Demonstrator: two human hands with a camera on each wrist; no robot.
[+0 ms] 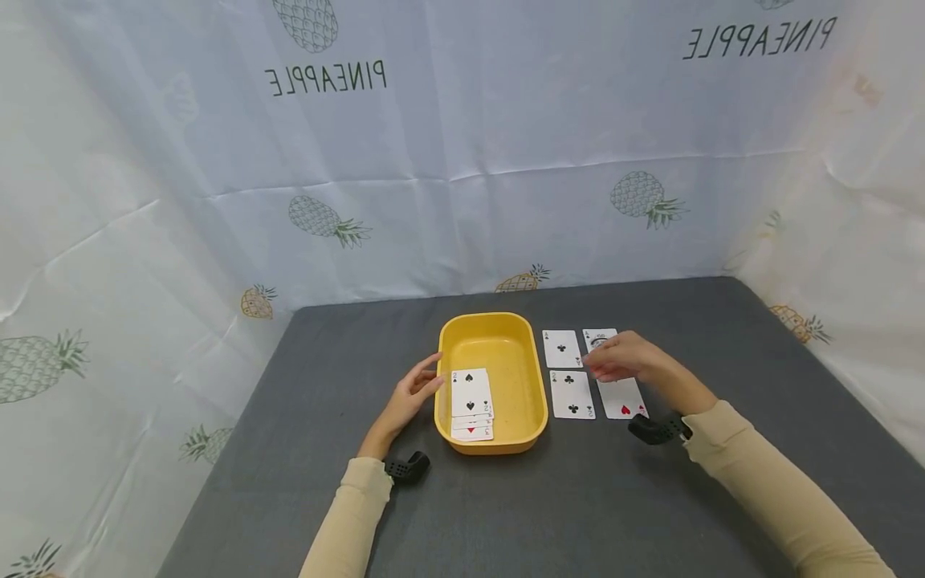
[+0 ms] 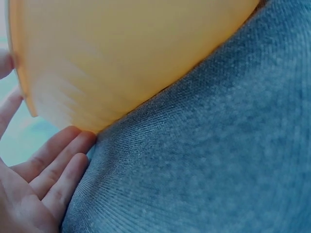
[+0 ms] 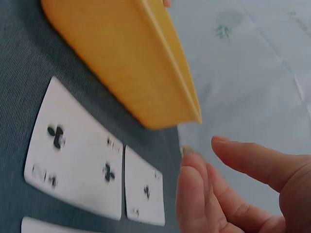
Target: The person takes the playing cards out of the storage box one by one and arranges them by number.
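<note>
My left hand (image 1: 410, 397) is at the left side of a yellow plastic tub (image 1: 540, 401), fingers fairly straight and touching its wall, as the left wrist view shows. Inside the tub lies a fanned stack of playing cards, a two of spades (image 1: 471, 393) on top. Over the cards on the table hovers my right hand (image 1: 621, 357), holding nothing; its thumb and fingers (image 3: 192, 194) are apart. Below it are an ace of clubs (image 1: 561, 349), a two of clubs (image 1: 572, 395), an ace of spades (image 1: 598, 335) and a heart card (image 1: 621, 401), the last two partly covered by the hand.
Dark grey cloth (image 1: 506, 514) covers the table. A white curtain (image 1: 462, 225) with pineapple prints hangs behind it and along both sides. Each wrist wears a black band, the left one (image 1: 408, 468) close to the tub's near left corner.
</note>
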